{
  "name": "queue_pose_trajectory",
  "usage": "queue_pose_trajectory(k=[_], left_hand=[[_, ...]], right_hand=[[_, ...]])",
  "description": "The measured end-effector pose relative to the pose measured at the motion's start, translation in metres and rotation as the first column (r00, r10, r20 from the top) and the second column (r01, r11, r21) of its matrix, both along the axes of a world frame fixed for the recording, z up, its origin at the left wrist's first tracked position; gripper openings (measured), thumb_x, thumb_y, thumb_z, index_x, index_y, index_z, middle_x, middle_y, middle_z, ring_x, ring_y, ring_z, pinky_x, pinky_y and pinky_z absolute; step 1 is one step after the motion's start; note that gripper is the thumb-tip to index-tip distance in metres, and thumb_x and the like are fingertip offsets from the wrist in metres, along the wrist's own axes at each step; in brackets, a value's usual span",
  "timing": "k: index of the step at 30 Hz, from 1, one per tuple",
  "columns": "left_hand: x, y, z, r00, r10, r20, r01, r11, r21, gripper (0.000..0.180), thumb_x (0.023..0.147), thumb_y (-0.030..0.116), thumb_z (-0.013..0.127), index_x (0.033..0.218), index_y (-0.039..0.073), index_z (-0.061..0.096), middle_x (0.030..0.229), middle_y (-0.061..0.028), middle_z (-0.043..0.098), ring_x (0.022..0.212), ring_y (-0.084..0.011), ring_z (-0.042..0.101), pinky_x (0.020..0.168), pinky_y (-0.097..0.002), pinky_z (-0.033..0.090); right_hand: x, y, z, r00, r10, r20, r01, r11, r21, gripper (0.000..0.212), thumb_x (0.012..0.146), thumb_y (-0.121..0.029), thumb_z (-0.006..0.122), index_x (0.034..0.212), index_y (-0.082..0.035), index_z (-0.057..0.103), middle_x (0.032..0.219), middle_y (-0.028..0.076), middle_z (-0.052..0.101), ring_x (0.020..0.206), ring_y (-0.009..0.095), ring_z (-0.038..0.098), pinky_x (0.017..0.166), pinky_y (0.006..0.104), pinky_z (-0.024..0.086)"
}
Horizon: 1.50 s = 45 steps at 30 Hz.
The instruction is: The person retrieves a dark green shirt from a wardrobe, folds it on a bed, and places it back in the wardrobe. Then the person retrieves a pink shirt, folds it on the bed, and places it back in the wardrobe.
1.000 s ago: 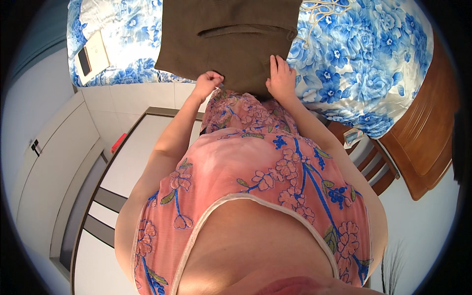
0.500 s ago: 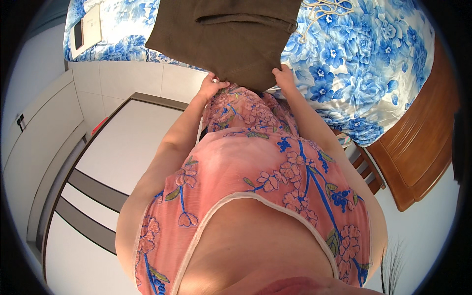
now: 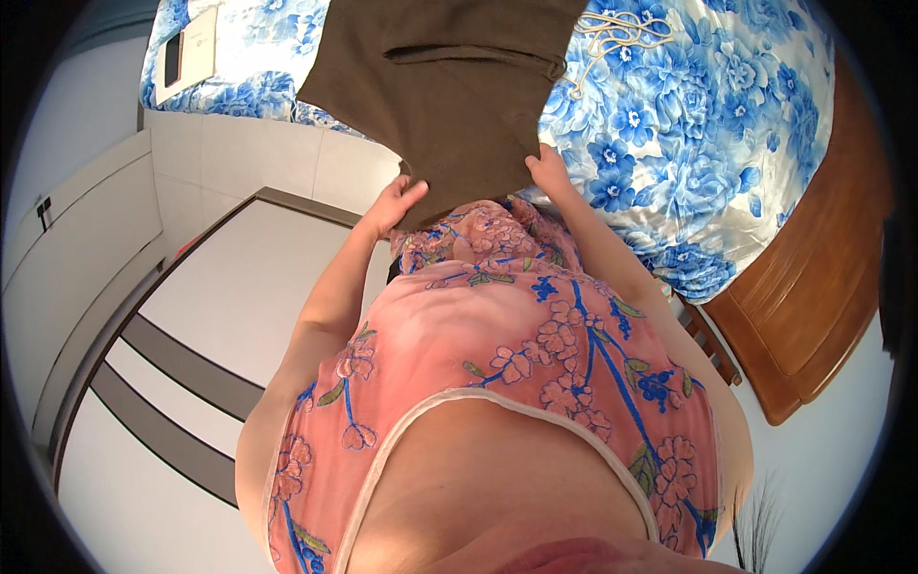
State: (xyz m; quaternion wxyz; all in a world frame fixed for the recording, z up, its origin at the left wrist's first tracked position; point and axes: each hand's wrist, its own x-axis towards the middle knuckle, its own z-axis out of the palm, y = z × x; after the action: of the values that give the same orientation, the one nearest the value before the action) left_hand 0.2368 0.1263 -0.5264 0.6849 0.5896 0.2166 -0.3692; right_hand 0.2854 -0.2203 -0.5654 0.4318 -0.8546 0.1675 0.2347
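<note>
1. Your left hand [image 3: 397, 204] is closed on the near left edge of the brown cloth [image 3: 459, 105]; your thumb lies on top, and you cannot see all the fingers under it.
2. Your right hand [image 3: 547, 170] is closed too; it pinches the right edge of the same brown cloth, a little farther away than your left hand.
3. The brown cloth is in front of you, in the middle; its far end goes out of view at the top, and its near end comes down between your two hands to your dress [image 3: 449, 320]; I cannot tell if the two touch there.
4. A long fold or slit runs from left to right across the far part of the brown cloth; the cloth is wide there and gets thinner near you.
5. A shiny cover [image 3: 708, 143] with blue flowers on white shows on both sides of the brown cloth; on its right part, at the far side, lies a pale cord [image 3: 622, 33] in loose loops, just beside the brown cloth.
6. Far to the left, a flat white thing [image 3: 199, 57] with a dark oblong on it lies on the cover; it is well apart from your hands.
7. A brown wooden board [image 3: 794, 316] stands at the right; a white panel [image 3: 249, 297] with grey stripes is at the near left.
</note>
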Motion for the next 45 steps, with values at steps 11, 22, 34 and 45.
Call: queue_pose_trajectory(k=[11,22,34,45], left_hand=[[-0.017,0.053,0.070,0.834,-0.543,-0.094,0.547,0.795,0.262,0.021,0.094,0.020,0.072,0.106,0.002,0.071,0.093,0.0014,0.072,0.083,-0.0085,0.062,0.077,-0.0261,0.050],[0.193,-0.064,0.096,0.888,0.457,-0.058,-0.366,0.624,-0.690,0.035,0.105,0.022,0.052,0.134,0.003,0.055,0.127,-0.0189,0.063,0.117,-0.0355,0.064,0.098,-0.0514,0.055],[0.211,-0.085,-0.005,0.760,-0.466,0.453,-0.074,0.630,0.773,0.060,0.082,0.035,0.081,0.129,0.005,0.061,0.132,-0.0189,0.053,0.118,-0.0347,0.057,0.102,-0.0414,0.048],[0.205,-0.110,0.028,0.962,-0.212,0.173,0.163,0.951,0.262,0.048,0.096,0.033,0.069,0.134,0.006,0.057,0.121,-0.0027,0.067,0.105,-0.0151,0.061,0.088,-0.0319,0.047]], right_hand=[[0.002,-0.004,-0.001,0.994,0.107,0.020,-0.103,0.984,-0.142,0.042,0.087,-0.023,0.061,0.120,0.002,0.060,0.112,0.029,0.068,0.110,0.045,0.063,0.095,0.0510,0.049],[0.033,-0.005,0.007,0.967,0.166,-0.195,-0.135,0.978,0.160,0.036,0.084,-0.017,0.064,0.113,0.005,0.061,0.078,0.021,0.070,0.062,0.031,0.070,0.061,0.0415,0.056],[0.023,-0.012,0.024,0.946,0.074,0.314,-0.030,0.990,-0.140,0.034,0.080,-0.008,0.066,0.113,0.000,0.064,0.097,0.017,0.070,0.093,0.027,0.070,0.083,0.0387,0.055],[0.058,0.012,0.025,0.882,-0.407,0.237,0.302,0.875,0.378,0.025,0.084,-0.016,0.066,0.098,0.004,0.063,0.084,0.015,0.067,0.080,0.024,0.066,0.071,0.0391,0.050]])
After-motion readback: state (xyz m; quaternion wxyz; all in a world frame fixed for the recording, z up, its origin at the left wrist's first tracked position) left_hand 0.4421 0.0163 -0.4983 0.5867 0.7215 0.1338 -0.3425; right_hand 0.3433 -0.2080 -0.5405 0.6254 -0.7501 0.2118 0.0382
